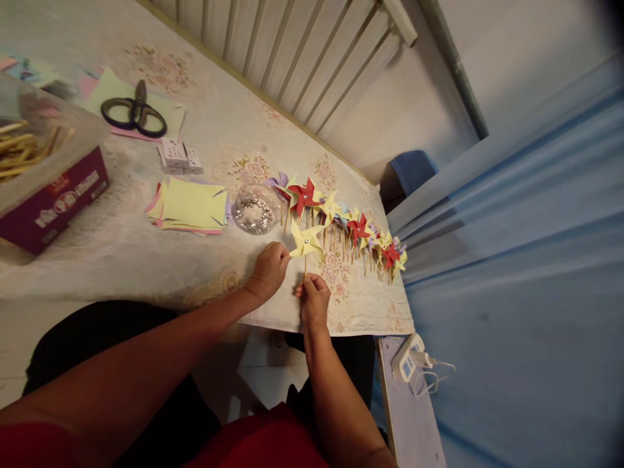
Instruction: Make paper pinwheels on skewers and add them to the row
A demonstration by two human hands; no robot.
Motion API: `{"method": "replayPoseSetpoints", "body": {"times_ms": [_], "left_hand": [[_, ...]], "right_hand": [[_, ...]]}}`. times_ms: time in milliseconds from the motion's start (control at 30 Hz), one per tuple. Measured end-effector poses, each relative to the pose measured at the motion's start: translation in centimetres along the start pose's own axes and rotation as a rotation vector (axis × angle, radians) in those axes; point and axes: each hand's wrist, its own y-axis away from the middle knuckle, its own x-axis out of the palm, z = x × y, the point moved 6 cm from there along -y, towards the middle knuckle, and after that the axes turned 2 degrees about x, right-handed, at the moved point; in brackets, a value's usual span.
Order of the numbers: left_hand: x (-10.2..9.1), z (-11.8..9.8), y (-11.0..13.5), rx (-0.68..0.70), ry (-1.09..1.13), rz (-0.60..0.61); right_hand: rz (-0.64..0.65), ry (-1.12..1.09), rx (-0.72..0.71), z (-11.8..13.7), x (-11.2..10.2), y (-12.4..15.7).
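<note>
A yellow paper pinwheel (306,242) on a thin wooden stick stands just above the table's front edge. My right hand (314,301) is closed round the bottom of the stick. My left hand (268,270) pinches a left blade tip of the same pinwheel. Behind it lies a row of finished pinwheels (351,229), red, yellow and pale purple, running toward the table's right end. A clear round dish of small shiny pins (254,209) sits just left of the row.
A stack of coloured paper squares (191,205) lies left of the dish. Black scissors (133,114) rest on paper at the back. A box of wooden sticks (41,175) stands at far left. Small white boxes (179,156) lie mid-table. A white power strip (409,357) sits on a ledge.
</note>
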Motion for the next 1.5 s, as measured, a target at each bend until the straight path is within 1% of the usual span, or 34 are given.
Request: {"method": "replayPoseSetpoints", "body": {"times_ms": [333, 633, 767, 933, 1067, 1200, 1300, 1400, 1500], "left_hand": [[0.1, 0.0, 0.0, -0.007, 0.013, 0.003], [0.4, 0.4, 0.0, -0.039, 0.057, 0.02], [0.6, 0.7, 0.0, -0.063, 0.08, 0.031], [1.1, 1.5, 0.5, -0.104, 0.085, 0.078], [0.4, 2.1, 0.1, -0.138, 0.081, 0.059], [-1.2, 2.4, -1.5, -0.16, 0.071, -0.009], [-2.1, 2.2, -2.7, -0.116, 0.091, -0.033], [-2.8, 1.7, -3.5, -0.013, 0.059, -0.066], [-3.0, 1.0, -3.7, 0.093, 0.011, -0.074]], "right_hand": [[-0.002, 0.01, -0.004, 0.2, 0.1, 0.0], [-0.005, 0.018, -0.001, 0.0, 0.0, 0.0], [-0.006, 0.003, 0.003, -0.1, 0.0, 0.0], [-0.014, -0.025, 0.006, -0.1, 0.0, -0.1], [-0.017, -0.032, 0.01, 0.0, 0.0, -0.1], [-0.021, -0.014, 0.008, -0.1, 0.0, -0.1], [-0.023, 0.013, 0.007, -0.1, 0.0, -0.1], [-0.006, 0.031, 0.005, -0.1, 0.1, 0.0], [0.004, 0.045, 0.004, -0.1, 0.1, 0.0]]}}
